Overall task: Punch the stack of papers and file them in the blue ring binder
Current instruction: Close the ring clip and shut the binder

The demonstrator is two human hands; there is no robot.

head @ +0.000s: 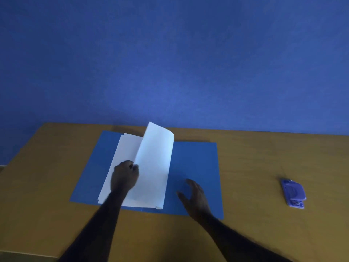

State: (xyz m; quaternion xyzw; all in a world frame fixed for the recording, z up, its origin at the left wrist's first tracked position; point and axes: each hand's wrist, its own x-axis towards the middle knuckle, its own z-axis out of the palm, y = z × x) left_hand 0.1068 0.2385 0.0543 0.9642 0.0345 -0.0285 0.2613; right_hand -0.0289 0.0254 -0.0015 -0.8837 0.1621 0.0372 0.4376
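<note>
The blue ring binder (196, 167) lies open and flat in the middle of the wooden table. White papers (153, 167) lie on its left half near the spine. My left hand (124, 176) pinches the left edge of a raised sheet that curls upward over the sheets beneath. My right hand (194, 197) hovers over the binder's right half with fingers spread and relaxed, holding nothing. The binder's rings are hidden under the papers.
A purple hole punch (293, 193) sits on the table (255, 148) at the right, well apart from the binder. A blue wall rises behind the table's far edge. The table's left edge runs diagonally near the binder.
</note>
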